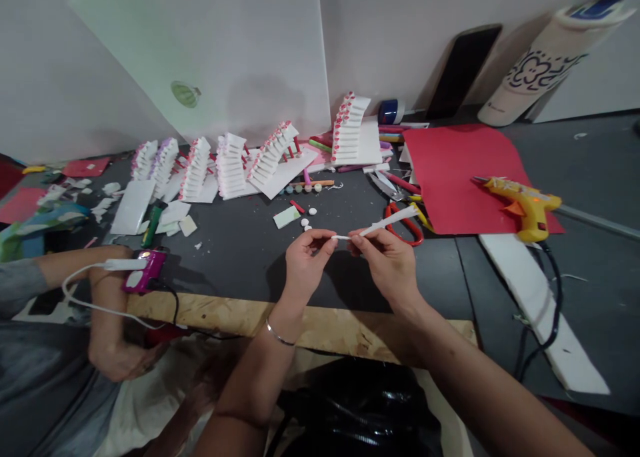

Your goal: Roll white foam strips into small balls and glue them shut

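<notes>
A thin white strip (389,222), which looks like paper, is held between my two hands above the dark table. My left hand (306,260) pinches its narrow end between thumb and fingertips. Closed around it a little further along is my right hand (393,264), and the wider end sticks out up and to the right. Behind that end lie red-handled scissors (414,234), partly covered by it. Small white round pieces (306,223) and a pale green rectangle (286,216) lie just beyond my left hand.
Several small white stepped staircase models (233,167) stand along the back. To the right, a yellow glue gun (525,200) rests on red sheet (450,177), its cord trailing forward. A bottle (543,64) leans behind. At left, a person's arm (107,310) is near a purple power adapter (150,274).
</notes>
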